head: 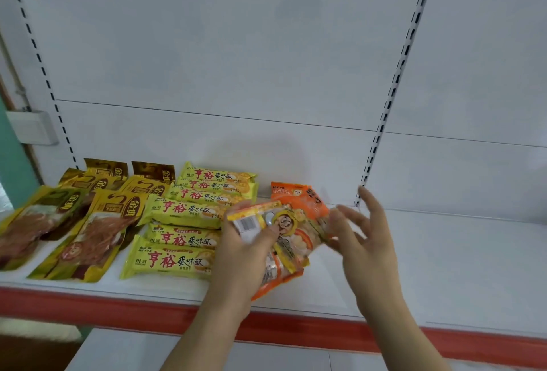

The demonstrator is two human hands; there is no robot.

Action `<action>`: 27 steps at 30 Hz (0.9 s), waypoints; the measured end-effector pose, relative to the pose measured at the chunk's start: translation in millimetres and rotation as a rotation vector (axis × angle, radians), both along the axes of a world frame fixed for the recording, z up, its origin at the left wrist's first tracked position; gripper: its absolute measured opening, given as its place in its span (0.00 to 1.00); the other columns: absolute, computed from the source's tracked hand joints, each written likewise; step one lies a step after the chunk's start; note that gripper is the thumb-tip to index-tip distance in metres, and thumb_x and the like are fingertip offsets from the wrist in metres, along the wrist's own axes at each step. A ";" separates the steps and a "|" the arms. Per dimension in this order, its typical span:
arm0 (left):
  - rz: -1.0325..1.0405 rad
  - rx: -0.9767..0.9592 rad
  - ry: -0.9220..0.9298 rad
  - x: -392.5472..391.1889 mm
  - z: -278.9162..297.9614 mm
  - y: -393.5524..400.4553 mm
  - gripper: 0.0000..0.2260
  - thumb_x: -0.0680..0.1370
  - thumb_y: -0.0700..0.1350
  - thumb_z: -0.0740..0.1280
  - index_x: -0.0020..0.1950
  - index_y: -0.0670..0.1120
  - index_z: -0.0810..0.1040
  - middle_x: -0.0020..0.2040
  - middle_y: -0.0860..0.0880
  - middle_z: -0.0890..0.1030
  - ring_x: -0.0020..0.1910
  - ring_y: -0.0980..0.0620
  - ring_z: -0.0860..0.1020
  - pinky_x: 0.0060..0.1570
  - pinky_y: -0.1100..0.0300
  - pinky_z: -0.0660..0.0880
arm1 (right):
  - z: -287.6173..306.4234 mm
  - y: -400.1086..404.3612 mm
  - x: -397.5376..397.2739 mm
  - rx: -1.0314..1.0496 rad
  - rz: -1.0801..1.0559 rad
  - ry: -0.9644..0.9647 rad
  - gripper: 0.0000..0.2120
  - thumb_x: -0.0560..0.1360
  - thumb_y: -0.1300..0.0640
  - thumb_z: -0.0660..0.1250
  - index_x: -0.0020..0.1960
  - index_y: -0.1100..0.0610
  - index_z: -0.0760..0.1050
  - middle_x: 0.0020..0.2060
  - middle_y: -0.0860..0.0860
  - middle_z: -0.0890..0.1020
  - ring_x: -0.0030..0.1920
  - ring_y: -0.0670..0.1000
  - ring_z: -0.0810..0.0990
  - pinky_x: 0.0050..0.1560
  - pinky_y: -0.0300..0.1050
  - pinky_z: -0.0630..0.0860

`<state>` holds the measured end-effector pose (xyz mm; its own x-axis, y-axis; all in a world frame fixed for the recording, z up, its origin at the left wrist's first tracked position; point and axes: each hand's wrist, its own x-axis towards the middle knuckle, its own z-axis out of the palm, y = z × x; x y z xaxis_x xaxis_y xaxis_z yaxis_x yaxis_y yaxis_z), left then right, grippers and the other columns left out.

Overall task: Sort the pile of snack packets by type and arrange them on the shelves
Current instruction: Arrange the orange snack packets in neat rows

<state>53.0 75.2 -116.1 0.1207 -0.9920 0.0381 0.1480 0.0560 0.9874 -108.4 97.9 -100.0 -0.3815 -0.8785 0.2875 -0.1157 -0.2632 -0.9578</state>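
Yellow packets point(177, 216) beside left hand point(245, 255); gold pouches point(88, 222) beyond.

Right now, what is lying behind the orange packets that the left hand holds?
Behind the orange packets in the left hand, another orange packet lies on the white shelf by the back wall. Its lower part is covered by the held ones.

- We're in a shop, by the look of it, facing a white retail shelving unit.
- Slotted metal uprights point(393, 83) run up the white back panels point(225, 45), the kind that take adjustable brackets.
- The shelf point(444, 267) wears a red price-strip edge point(88, 305) along its front.
- Packaged goods lie in rows by type: yellow-brown pouches point(88, 240), yellow biscuit packets point(183, 211), orange snack packets point(299, 196).
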 end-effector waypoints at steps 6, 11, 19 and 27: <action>-0.052 -0.025 -0.054 -8.6 -3.0 3.1 0.24 0.80 0.42 0.72 0.69 0.60 0.68 0.54 0.56 0.83 0.42 0.67 0.83 0.32 0.72 0.76 | -9.0 7.0 18.5 0.012 0.081 0.202 0.24 0.79 0.55 0.68 0.70 0.35 0.69 0.45 0.39 0.85 0.44 0.44 0.84 0.43 0.38 0.81; 0.041 0.056 -0.047 9.2 0.5 1.9 0.19 0.81 0.49 0.69 0.67 0.64 0.68 0.50 0.46 0.86 0.46 0.43 0.86 0.45 0.42 0.85 | -0.3 -24.9 -18.4 0.088 0.049 0.233 0.24 0.81 0.62 0.64 0.66 0.35 0.71 0.52 0.40 0.83 0.46 0.40 0.84 0.40 0.37 0.81; 0.034 0.090 -0.064 27.7 3.6 5.0 0.20 0.82 0.45 0.64 0.64 0.71 0.68 0.46 0.35 0.80 0.41 0.33 0.82 0.46 0.28 0.78 | -23.3 -76.5 -5.8 0.278 0.340 0.932 0.28 0.81 0.59 0.59 0.77 0.41 0.60 0.63 0.48 0.71 0.62 0.51 0.73 0.57 0.39 0.71; 0.030 0.086 -0.020 27.6 -0.4 3.9 0.19 0.83 0.41 0.63 0.67 0.64 0.69 0.49 0.45 0.85 0.44 0.37 0.85 0.40 0.38 0.82 | -37.7 -78.6 -5.4 0.384 0.236 1.256 0.28 0.81 0.43 0.54 0.79 0.37 0.49 0.80 0.53 0.44 0.78 0.60 0.50 0.76 0.59 0.58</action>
<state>80.6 79.0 -116.5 0.1501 -0.9877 -0.0446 0.1275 -0.0254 0.9915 -113.7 19.2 -137.7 0.1298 -0.9902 0.0507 -0.9575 -0.1385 -0.2531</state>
